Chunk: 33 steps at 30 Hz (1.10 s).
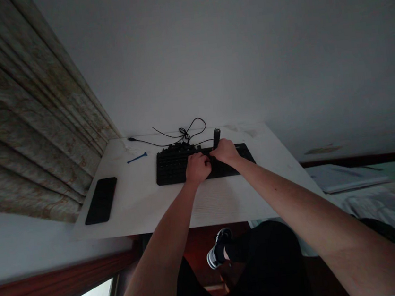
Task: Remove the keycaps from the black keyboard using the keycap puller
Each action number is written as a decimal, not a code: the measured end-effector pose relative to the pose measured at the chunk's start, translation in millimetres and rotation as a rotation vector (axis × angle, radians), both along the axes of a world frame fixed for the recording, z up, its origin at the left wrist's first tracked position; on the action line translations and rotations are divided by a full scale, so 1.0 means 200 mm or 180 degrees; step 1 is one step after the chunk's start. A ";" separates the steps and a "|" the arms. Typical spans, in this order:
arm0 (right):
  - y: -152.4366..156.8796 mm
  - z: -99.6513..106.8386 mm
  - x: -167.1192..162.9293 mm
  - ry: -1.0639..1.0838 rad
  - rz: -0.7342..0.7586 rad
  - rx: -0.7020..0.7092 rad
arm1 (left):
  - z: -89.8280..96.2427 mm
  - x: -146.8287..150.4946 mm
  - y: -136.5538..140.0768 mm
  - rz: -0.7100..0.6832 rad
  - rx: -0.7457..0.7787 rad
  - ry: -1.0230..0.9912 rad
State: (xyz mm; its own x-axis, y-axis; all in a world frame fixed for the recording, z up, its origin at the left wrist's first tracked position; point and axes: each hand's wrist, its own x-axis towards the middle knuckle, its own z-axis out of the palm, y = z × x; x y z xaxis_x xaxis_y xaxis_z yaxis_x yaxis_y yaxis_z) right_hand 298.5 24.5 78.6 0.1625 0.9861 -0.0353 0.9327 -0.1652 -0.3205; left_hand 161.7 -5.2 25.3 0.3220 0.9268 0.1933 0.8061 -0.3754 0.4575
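A black keyboard (173, 169) lies on the pale desk in front of me. My left hand (198, 167) rests on its middle with the fingers curled; whatever they may hold is hidden. To the right of it, my right hand (225, 152) is closed around a black-handled tool (216, 137). The handle sticks up past the fist, while the tool's working end is hidden by my hand over the keys. Behind the keyboard's left half sits a heap of small black pieces (178, 147) that look like loose keycaps.
A black cable (194, 123) loops behind the keyboard, its plug at left. A small blue tool (137, 157) and a dark phone (101, 200) lie on the left of the desk (147, 206). Curtains (36, 114) hang at left; a wall (188, 63) stands behind.
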 end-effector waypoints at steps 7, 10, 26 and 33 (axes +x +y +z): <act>-0.01 0.02 0.03 0.0081 0.0167 -0.0175 | -0.01 0.00 0.00 0.0001 0.0040 -0.0051; -0.02 0.02 0.02 0.0000 0.0174 -0.0110 | 0.00 0.00 0.00 0.0005 0.0028 -0.0064; 0.01 -0.03 0.07 0.0914 0.0082 -0.0403 | -0.01 0.00 0.00 0.0003 0.0082 -0.0043; 0.02 -0.02 0.00 0.0147 0.0126 0.0078 | -0.01 0.00 0.00 -0.0009 0.0070 -0.0005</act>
